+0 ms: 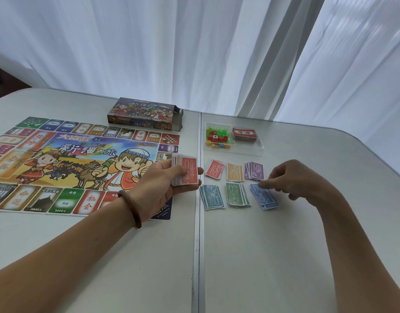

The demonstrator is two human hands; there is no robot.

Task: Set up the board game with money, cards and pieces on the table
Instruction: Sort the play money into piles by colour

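Observation:
My left hand [162, 181] grips a stack of play money [187, 171] with a red 10000 note on top, held above the right edge of the colourful game board [65, 163]. Sorted money piles lie on the table to the right: red [214, 169], yellow [234, 172], purple [254, 171], teal [212, 197], green [237, 194] and blue [264, 197]. My right hand [296, 179] has its fingers curled, and its fingertips touch the top of the blue pile. A clear tray [234, 150] holds coloured pieces [218, 136] and a red card deck [244, 134].
The game box [144, 114] lies open-ended beyond the board. A seam [199, 245] runs down the white table between the board and the money. White curtains hang behind. The table's rounded right edge [375, 154] is close to the tray.

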